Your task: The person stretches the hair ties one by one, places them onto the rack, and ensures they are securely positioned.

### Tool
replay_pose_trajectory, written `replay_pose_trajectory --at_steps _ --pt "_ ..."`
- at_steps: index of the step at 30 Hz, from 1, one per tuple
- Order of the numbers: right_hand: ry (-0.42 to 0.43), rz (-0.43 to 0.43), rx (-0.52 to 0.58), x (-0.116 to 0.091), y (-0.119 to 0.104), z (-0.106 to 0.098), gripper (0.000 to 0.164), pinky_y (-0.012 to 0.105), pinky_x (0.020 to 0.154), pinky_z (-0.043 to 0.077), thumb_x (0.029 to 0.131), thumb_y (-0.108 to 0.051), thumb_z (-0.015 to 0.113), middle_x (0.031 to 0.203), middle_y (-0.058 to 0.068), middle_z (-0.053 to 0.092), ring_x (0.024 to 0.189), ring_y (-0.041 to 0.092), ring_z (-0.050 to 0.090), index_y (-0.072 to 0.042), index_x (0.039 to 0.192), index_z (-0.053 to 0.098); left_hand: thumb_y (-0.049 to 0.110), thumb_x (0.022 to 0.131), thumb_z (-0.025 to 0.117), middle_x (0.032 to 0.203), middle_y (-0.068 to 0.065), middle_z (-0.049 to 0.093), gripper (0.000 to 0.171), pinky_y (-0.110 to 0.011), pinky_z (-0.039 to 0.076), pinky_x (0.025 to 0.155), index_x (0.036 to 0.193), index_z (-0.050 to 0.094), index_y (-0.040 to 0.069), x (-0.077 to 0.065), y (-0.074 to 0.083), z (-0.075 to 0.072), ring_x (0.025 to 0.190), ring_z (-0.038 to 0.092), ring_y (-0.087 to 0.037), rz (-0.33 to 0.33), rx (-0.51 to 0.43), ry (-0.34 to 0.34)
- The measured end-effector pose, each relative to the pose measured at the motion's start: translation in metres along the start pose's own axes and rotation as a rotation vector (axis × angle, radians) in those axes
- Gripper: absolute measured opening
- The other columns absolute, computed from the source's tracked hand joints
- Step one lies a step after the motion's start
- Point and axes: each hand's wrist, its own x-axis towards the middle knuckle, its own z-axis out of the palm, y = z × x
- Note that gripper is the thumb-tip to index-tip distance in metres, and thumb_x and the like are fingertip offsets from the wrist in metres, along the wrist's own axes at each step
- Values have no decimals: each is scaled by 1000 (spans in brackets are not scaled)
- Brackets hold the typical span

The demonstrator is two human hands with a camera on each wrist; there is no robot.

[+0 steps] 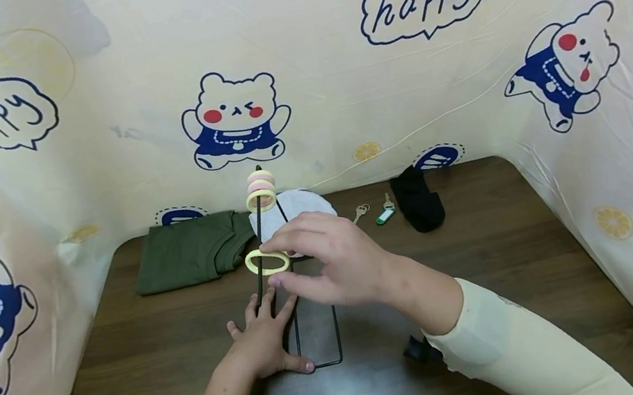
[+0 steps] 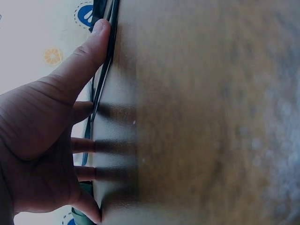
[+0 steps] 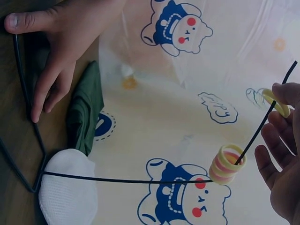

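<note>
A black wire stand [image 1: 337, 335] rests on the table, its slanting arm rising at the back. Several pink and yellow rings [image 1: 261, 190] sit stacked at the bend of that arm. My right hand [image 1: 336, 257] pinches a yellow ring [image 1: 250, 264] between thumb and fingers, and the free end of the wire passes through it. In the right wrist view this ring [image 3: 282, 108] is near the wire's tip, apart from the stack. My left hand [image 1: 263, 348] spreads its straight fingers low over the stand's base, the thumb resting on the base wire.
Along the back lie a folded dark green cloth [image 1: 186, 252], a white rounded fabric item [image 1: 308, 204], a key [image 1: 361, 211], a key with a green tag [image 1: 386, 215] and a black cloth item [image 1: 417, 199]. A small black object [image 1: 418, 350] lies below the right forearm. Printed fabric [image 1: 328, 118] hangs behind.
</note>
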Motion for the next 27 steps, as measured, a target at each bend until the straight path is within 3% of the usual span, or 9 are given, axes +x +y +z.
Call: replay_pose_trajectory --at_steps 6,14,27 --pt "17 51 25 2 7 2 30 20 85 53 89 -14 84 110 5 74 95 12 67 -2 115 74 84 53 83 172 -18 8 137 -92 8 98 166 23 36 0 0 0 154 -1 -53 -3 8 -2" --pt "30 101 -16 4 18 4 30 21 76 51 89 -18 84 106 2 74 88 12 62 -5 115 74 84 53 82 172 -17 10 136 -92 9 98 166 24 36 -1 0 0 154 1 -53 -5 17 -9" --pt "84 119 -31 7 42 13 35 20 77 55 90 -15 83 113 10 74 85 12 66 -1 119 72 83 53 83 172 -17 10 136 -92 8 98 166 25 35 0 1 1 154 0 -52 -6 16 -3"
